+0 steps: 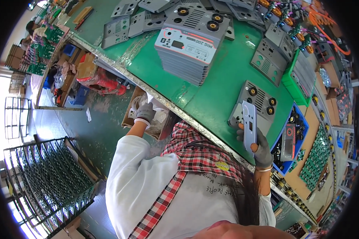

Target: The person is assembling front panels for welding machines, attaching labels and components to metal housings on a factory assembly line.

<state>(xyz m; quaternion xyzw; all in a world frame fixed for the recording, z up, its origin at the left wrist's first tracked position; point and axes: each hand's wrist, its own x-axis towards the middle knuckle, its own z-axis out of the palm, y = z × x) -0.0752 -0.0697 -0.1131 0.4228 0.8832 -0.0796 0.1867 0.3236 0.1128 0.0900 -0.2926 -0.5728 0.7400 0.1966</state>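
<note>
My right hand (262, 153), in a grey glove with bare fingertips, grips a narrow grey metal panel (249, 125) with cutouts, held upright above the table's front edge. Just behind that panel a grey plate with black round sockets (259, 99) lies on the green tabletop. Off the table's left side, my gloved left hand (146, 112) is lowered over a cardboard box (128, 118) of whitish scraps. Its fingers look curled, and a white scrap (149, 97) shows at the fingertips. What they hold is partly hidden.
A stack of grey panels with a printed front (183, 51) stands on the table (143, 63). Loose grey plates (117, 32) lie behind it. At right are a green bin (293, 81), a blue tray (293, 137) and circuit boards (317, 159). A rack (52, 175) stands at lower left.
</note>
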